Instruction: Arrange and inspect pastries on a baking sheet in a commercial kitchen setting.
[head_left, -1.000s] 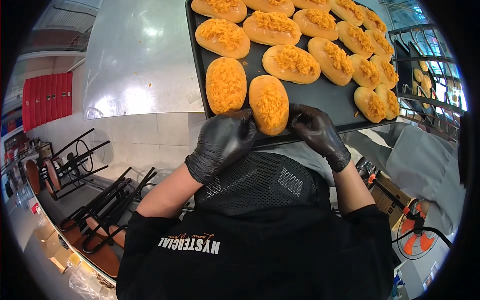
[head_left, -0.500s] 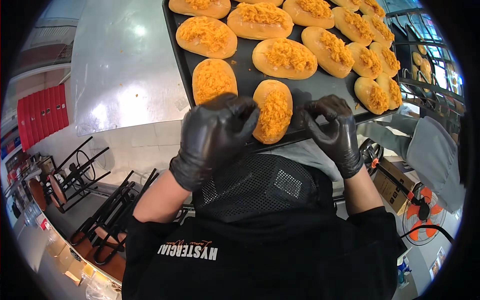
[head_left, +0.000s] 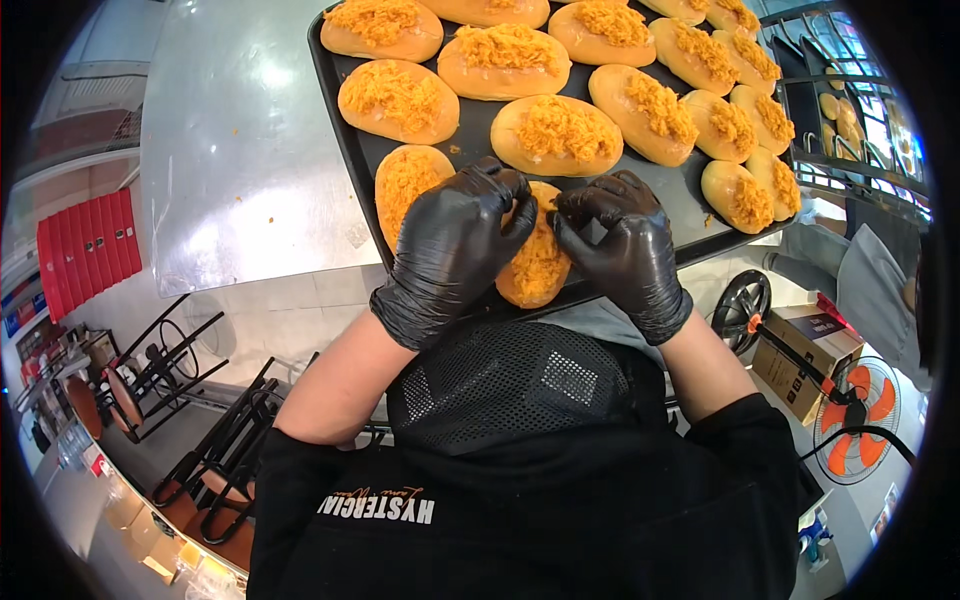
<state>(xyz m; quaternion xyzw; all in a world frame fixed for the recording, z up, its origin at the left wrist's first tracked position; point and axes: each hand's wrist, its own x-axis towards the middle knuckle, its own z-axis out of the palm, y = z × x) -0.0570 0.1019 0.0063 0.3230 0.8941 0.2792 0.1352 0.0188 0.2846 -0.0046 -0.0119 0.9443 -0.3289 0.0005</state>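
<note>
An oval bun (head_left: 535, 272) topped with orange shreds, which look like floss, lies lengthwise at the near edge of a black baking tray (head_left: 684, 190). Over its far part both hands meet in black gloves. My left hand (head_left: 455, 240) has its fingers curled and pinched at the bun's left side. Opposite it, my right hand (head_left: 630, 245) is closed in a pinch, fingertips at the orange topping. Whatever the fingertips hold is hidden. Another topped bun (head_left: 405, 185) sits just left, partly covered by my left hand. Several more topped buns (head_left: 557, 135) lie farther back.
A shiny metal table (head_left: 240, 150) extends left of the tray. At the right stand a black rack (head_left: 850, 165) holding trays of buns, a person's grey garment (head_left: 875, 285), a cardboard box (head_left: 805, 360) and an orange-bladed fan (head_left: 857, 415). Black-legged stools (head_left: 225, 450) are at lower left.
Both hands have moved inward over the near bun, the right one leftward onto its topping. The tray and its buns appear slightly lower and farther left in view.
</note>
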